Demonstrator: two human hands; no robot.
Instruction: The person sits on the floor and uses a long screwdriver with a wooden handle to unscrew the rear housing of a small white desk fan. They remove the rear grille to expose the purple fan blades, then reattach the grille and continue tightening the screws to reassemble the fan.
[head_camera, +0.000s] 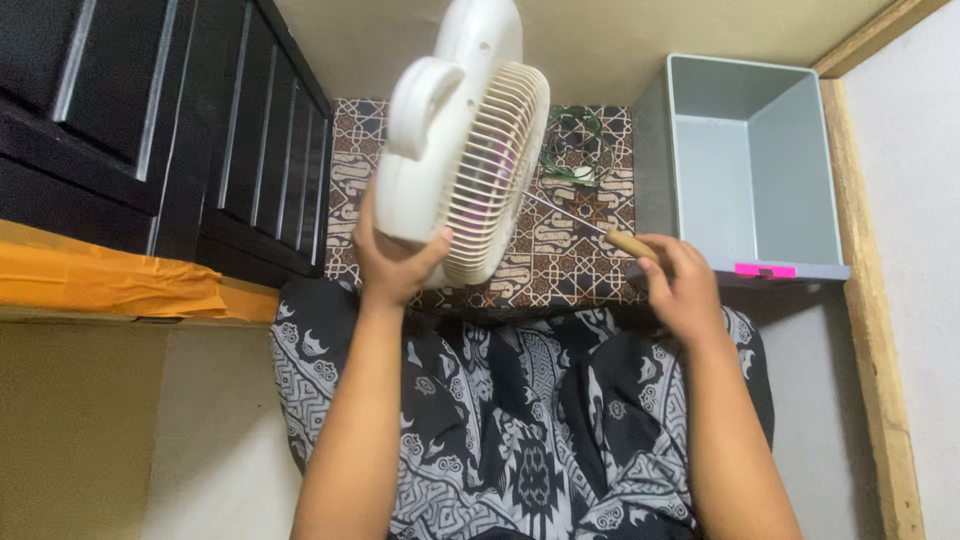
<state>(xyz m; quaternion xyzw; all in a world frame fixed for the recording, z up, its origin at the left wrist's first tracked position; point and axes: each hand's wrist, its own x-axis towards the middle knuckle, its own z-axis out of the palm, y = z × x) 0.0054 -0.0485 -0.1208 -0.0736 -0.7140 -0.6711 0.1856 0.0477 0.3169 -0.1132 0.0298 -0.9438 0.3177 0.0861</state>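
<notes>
Left hand (392, 262) gripping a white fan (462, 140) from below, fingers wrapped around its rear housing, thumb pressed by the grille rim; fan held up tilted over the patterned mat (570, 255). Right hand (682, 290) closed around the wooden handle of a screwdriver (600, 232), thin shaft reaching to the grille. Grey bin (755, 165) at the mat's right edge; black drawers (160, 120) along its left edge.

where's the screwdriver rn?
Head view, right of centre: screwdriver in the right hand, tip at the white fan grille, beside the grey bin.
</notes>
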